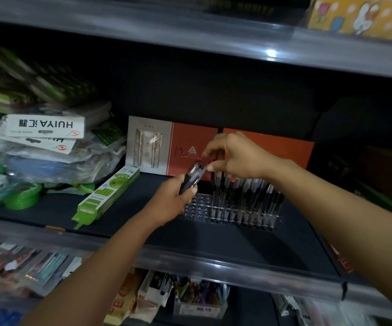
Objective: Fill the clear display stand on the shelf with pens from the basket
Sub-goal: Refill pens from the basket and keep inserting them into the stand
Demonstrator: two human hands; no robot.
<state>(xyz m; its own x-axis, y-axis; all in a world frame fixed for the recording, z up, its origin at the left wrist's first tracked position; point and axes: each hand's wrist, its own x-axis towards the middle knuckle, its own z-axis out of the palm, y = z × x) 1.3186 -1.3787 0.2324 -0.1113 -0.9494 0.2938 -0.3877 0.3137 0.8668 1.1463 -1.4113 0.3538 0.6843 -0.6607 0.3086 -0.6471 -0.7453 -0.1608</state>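
The clear display stand (199,209) sits on the dark middle shelf. Its right part holds several upright pens (246,191); its left holes show bare. My left hand (174,201) grips a small bunch of clear-bodied pens (192,176), tilted up to the right, just left of the stand. My right hand (232,156) hovers above the stand and pinches the top end of one pen in that bunch between thumb and fingers. The basket is not in view.
Orange and white boxes (171,147) lean at the back behind the stand. A green pack (106,194) lies to the left, beside green tape rolls (22,196) and a pile of bagged goods (44,137). The shelf's front lip (213,264) runs below; more stationery fills the lower shelf.
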